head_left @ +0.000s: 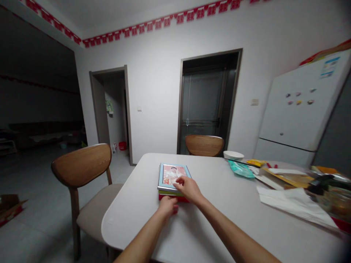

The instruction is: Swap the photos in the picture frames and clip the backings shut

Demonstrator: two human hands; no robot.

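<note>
A rectangular picture frame (174, 173) with a pale-blue border and a shiny silvery edge lay face up near the middle of the desk's far half, on top of a flat, lime-green layer (165, 192) and a flat, deep-red layer (183, 199). All three rested on the glossy white desk (131, 219) with its rounded corner.

The frame looked stiff and fairly light, its edge probably smooth and a little slippery; if its front was glazed, that would be the fragile part. The safest hold seemed to be by opposite outer edges, clear of the picture face. The layers beneath looked firm, though they might slide on one another.

The right hand (189, 188) reached in over the near right corner, wrist above the desk, thumb and forefinger bent over the picture and slightly parted, gripping nothing visible; contact could not be confirmed. The left hand (166, 206) sat lower, at the near side beside the red layer, its fingers curled and blurred; whether they grasped anything could not be told.
</note>
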